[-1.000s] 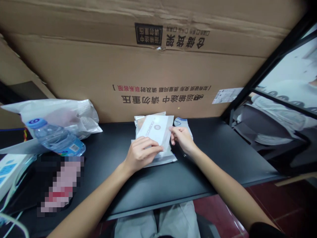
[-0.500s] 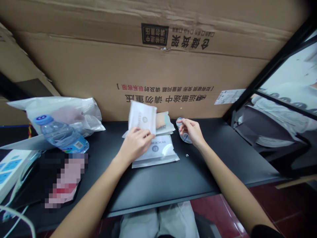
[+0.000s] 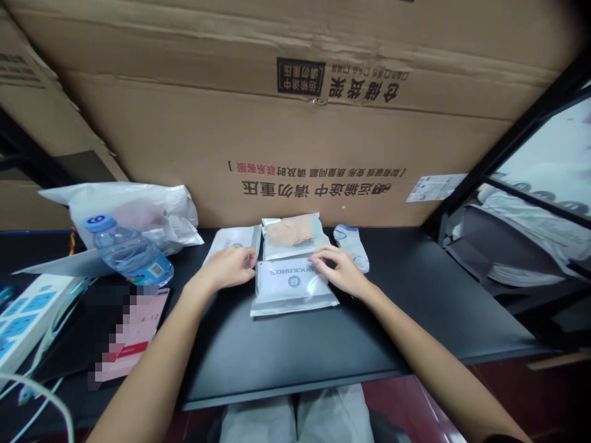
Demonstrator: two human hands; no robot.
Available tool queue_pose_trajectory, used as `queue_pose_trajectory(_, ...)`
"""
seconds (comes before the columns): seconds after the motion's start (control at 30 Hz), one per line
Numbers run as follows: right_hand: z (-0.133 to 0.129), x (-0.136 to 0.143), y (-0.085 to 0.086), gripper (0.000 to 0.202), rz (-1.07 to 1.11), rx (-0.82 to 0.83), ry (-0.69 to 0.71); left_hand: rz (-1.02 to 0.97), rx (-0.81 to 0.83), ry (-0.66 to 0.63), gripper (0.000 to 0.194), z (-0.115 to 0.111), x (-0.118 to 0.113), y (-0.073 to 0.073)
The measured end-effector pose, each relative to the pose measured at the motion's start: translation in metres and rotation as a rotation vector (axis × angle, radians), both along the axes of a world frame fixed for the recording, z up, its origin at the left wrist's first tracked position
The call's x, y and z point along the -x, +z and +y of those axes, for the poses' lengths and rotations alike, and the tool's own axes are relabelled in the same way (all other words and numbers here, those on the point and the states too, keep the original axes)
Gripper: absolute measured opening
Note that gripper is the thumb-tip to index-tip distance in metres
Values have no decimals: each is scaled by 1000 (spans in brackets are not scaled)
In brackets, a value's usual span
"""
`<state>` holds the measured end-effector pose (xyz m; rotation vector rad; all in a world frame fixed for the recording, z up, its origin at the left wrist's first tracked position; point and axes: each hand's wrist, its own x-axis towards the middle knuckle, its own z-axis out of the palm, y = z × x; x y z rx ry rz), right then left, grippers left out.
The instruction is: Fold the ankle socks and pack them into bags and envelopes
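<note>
Left hand [image 3: 231,269]: curled at white pouch [image 3: 233,236], grip unclear | Right hand [image 3: 340,272]: over ROCKBROS zip pouch's [image 3: 292,290] far-right corner, grip unclear | Both pouches: flat on black table [image 3: 281,354]

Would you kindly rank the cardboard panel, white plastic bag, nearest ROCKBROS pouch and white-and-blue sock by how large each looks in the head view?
1. Cardboard panel
2. White plastic bag
3. Nearest ROCKBROS pouch
4. White-and-blue sock
</note>
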<state>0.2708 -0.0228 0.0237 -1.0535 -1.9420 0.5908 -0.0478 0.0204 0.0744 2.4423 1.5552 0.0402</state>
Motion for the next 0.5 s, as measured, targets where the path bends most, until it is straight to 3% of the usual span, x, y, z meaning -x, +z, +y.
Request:
queue_pose_trajectory(0.07,0,2,-2,20,-22,-61,21,-76,122,-21,14,0,3,3)
queue_pose_trajectory(0.13,0,4,-6,19,-29,-69,33,-162,152,-25,29,0,4,6)
queue_pose_trajectory(0.2,-1,5,-9,19,-34,-61,47,-207,7,9,44,0,2,7)
queue_pose_trajectory(0.27,-3,8,-10,20,-38,-62,53,-169,-249,114,48,1,0,3)
queue_pose_trajectory(0.33,-6,11,-8,20,-64,-61,45,-49,-427,259,51,3,-2,-7)
queue_pose_trajectory(0.37,-8,12,-6,20,-94,-53,41,20,-437,325,55,5,-3,-15)
queue_pose_trajectory(0.43,-12,13,-2,23,-186,-7,46,121,-321,402,65,9,-3,-30)
queue_pose_trajectory(0.5,-17,11,1,41,-288,73,77,161,-196,397,69,15,-1,-45)
